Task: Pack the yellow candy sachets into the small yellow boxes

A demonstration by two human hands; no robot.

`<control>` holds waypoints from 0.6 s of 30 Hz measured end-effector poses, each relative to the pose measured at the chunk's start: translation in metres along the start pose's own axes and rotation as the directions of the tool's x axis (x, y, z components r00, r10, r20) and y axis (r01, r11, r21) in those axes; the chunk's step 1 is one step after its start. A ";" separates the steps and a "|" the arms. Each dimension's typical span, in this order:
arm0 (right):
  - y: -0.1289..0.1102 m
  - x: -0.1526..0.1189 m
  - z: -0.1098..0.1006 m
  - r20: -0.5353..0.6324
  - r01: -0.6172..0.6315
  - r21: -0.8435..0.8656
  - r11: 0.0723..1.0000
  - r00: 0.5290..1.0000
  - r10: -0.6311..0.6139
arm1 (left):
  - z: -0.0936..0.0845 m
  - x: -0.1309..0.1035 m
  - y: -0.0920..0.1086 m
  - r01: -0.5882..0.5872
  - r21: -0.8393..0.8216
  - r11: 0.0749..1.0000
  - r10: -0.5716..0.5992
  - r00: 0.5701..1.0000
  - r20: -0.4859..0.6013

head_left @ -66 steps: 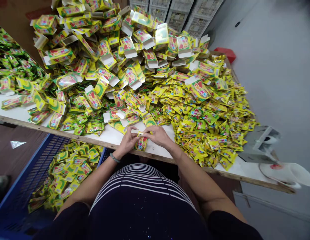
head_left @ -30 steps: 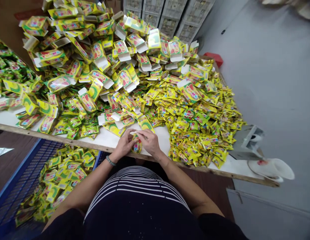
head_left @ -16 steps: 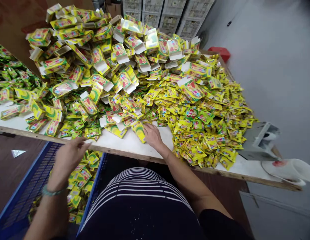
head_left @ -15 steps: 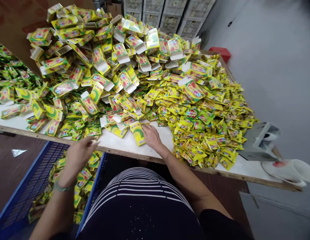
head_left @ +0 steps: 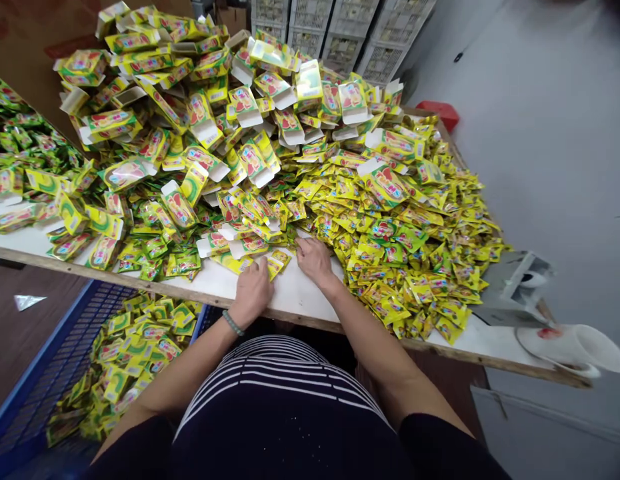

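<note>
My left hand (head_left: 253, 288) is closed on a yellow box (head_left: 279, 263) that lies near the front edge of the white table (head_left: 303, 293). Just to the right, my right hand (head_left: 314, 260) rests on the tabletop with its fingers curled at the foot of the sachet heap; what they hold, if anything, is hidden. Several open yellow boxes with white flaps (head_left: 247, 247) lie right behind my left hand. Yellow sachets (head_left: 415, 267) are piled to the right of my right hand, with a few green ones (head_left: 397, 253) among them.
A tall heap of open boxes (head_left: 200, 117) covers the back. Below the table on the left stands a blue crate (head_left: 65, 347) filled with yellow boxes. A grey device (head_left: 510, 293) and a white container (head_left: 570, 343) sit at the right end. White crates (head_left: 340, 33) are stacked behind.
My left hand has come from above the blue crate to the yellow box on the table. My right hand has let go of that box and moved slightly right and back.
</note>
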State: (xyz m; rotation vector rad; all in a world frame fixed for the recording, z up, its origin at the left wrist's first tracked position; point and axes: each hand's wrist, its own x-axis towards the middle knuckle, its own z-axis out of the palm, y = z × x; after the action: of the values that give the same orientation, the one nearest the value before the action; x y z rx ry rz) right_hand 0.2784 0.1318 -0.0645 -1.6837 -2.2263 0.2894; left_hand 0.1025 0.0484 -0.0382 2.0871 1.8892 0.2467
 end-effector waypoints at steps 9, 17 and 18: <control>0.007 -0.033 0.000 0.074 -0.199 0.758 0.621 0.973 0.221 | -0.009 0.011 -0.046 0.090 -0.681 0.726 -0.103 0.994 0.021; -0.007 -0.031 -0.008 0.064 -0.102 0.669 0.736 0.995 0.080 | 0.000 0.008 -0.045 0.153 -0.936 0.316 0.013 0.986 0.166; -0.008 -0.030 -0.011 0.047 -0.074 0.634 0.770 0.997 0.058 | -0.001 0.008 -0.046 0.163 -0.939 0.303 0.001 0.985 0.171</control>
State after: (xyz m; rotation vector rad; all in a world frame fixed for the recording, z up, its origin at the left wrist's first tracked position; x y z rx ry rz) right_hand 0.2831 0.1007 -0.0553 -1.3673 -1.7738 0.9687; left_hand 0.0598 0.0601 -0.0543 1.0797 1.1698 0.9227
